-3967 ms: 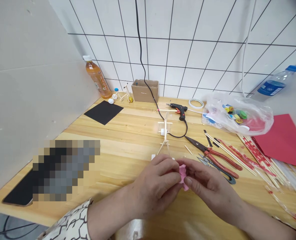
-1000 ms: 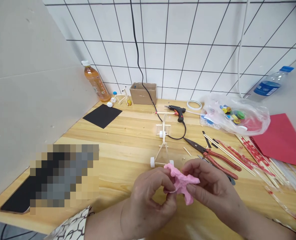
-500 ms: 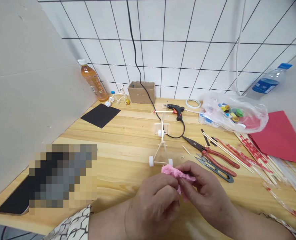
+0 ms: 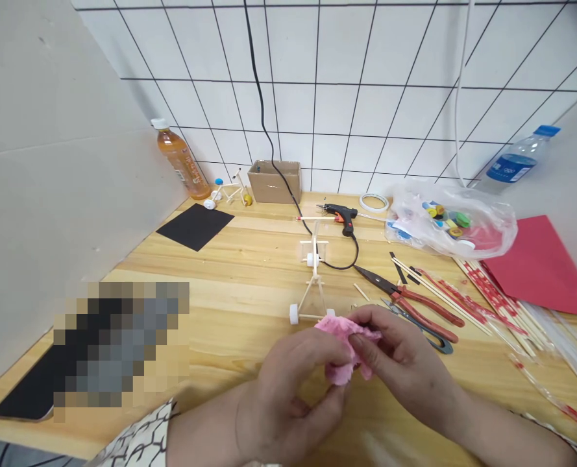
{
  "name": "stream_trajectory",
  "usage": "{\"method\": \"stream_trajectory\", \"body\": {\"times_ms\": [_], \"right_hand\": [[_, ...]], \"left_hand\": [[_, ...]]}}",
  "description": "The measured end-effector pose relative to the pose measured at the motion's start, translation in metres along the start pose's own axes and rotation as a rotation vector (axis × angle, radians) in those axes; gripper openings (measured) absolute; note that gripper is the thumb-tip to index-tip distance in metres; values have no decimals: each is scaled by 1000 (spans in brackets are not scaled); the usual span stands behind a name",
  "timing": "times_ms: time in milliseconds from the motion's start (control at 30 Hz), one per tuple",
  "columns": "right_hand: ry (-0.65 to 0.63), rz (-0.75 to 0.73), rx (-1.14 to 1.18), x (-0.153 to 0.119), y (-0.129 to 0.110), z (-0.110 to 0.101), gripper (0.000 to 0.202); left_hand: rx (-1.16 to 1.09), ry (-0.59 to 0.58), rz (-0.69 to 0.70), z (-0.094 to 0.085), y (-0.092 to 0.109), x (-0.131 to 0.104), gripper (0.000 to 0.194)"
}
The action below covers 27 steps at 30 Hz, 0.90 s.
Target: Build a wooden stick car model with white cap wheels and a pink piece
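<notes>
From where I stand, reading the tiled wall as twelve, the left hand (image 4: 302, 389) is nearest, its curled forefinger and thumb pinching a crumpled pink piece (image 4: 335, 325). That piece lies at one o'clock from its palm, out at the fingertips. The right hand (image 4: 402, 360) grips the same piece, thumb laid across its front, fingers mostly hidden behind; from this palm it sits at about ten o'clock. It is thus held between the two hands, with ragged edges.

Taking the pink piece as centre, grey snips (image 4: 441, 345) lie at three o'clock, and red-handled pliers (image 4: 400, 296) at two, just beside them. A stick model (image 4: 313, 259) with white wheels stands near, just short of twelve; I can't tell whether the pink edge touches its closest wheel.

Farther out, a black sheet (image 4: 195, 227) lies at ten. A glue gun (image 4: 341, 212) is at twelve, a cardboard box (image 4: 275, 185) at eleven by the wall, and a blue-labelled bottle (image 4: 512, 168) between one and two.
</notes>
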State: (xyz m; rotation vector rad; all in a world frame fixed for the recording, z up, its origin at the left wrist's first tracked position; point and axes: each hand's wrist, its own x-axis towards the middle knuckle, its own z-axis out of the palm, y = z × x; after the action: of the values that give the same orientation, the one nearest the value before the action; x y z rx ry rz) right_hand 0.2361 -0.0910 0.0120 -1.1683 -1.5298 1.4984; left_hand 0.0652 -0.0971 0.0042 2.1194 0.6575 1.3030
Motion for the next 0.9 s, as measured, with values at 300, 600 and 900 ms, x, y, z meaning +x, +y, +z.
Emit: {"method": "stream_trajectory", "body": {"times_ms": [300,600,900], "right_hand": [[25,-80,-157,-4,-1,-5,15],[-58,-9,-148,-1,1,-4,18],[-11,-129,-430,-3,4,-1,6]], "left_hand": [[212,-89,67,1,-12,4,26],[372,-153,180,2,-15,1,17],[190,-159,25,5,-7,-2,16]]}}
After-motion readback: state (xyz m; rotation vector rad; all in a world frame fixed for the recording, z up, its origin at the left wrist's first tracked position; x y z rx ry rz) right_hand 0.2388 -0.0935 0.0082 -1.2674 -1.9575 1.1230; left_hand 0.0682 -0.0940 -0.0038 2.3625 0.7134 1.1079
